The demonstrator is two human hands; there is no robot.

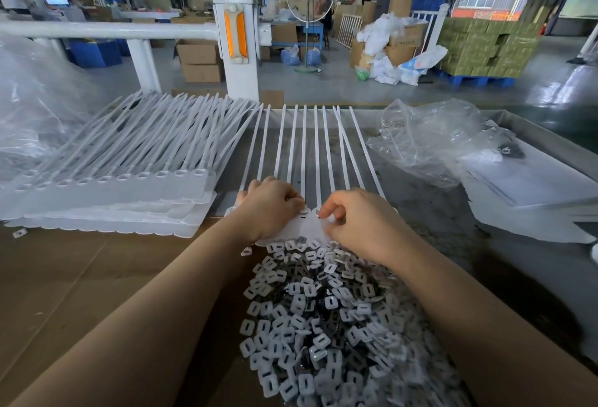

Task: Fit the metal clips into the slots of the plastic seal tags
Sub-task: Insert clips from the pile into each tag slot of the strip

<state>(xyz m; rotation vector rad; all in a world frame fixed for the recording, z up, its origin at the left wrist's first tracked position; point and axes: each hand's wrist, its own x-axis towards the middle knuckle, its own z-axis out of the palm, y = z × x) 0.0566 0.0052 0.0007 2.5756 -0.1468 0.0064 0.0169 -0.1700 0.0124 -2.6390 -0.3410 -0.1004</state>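
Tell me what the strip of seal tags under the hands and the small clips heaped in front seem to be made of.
Seal tags: white matte plastic, seemingly; long thin tails, slightly translucent flat heads. Clips: probably metal; small flat slotted plates, pale grey with glinting and dark faces. The left hand and right hand cover the heads being worked.

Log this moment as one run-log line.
stage: fitting clips | left hand: pressing on tag row | right hand: pinching at tag slot | clips: pile near hands | tag stack: left
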